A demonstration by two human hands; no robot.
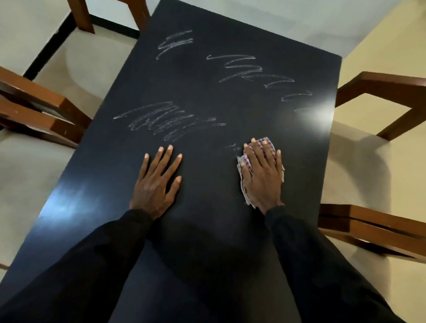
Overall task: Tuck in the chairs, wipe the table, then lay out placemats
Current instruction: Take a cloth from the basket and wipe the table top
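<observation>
Tabletop seen from above during the wiping step. The right fingers (255, 153) lie straight and close together, pressed flat on a checked cloth (244, 189). They do not curl round it, so the whole right hand (262, 172) acts as a pad that spreads pressure across the fabric. The cloth shows only as a fringe around the fingertips and the heel of the palm. It lies on the near right part of the black table (209, 96), touching the surface, beside a few faint chalk flecks (231, 147).

The left fingers (170, 157) are straight and fanned apart, holding nothing. The left hand (155, 183) rests palm down on bare table, probably as a brace that carries the person's weight while they lean forward. Dark sleeves (102, 254) run back from both wrists towards the camera.

Beyond the hands, three patches of chalk scribble are not yet wiped: one just ahead of the left hand (160, 121), one across the far right (246, 68), one at the far left (175, 41).

Wooden chairs with cream seats stand against the table's sides: left (40, 111), far left (84, 12), right (390, 90) and near right (374, 222). How far under they sit cannot be told. No placemats are in view, so that step appears unstarted
</observation>
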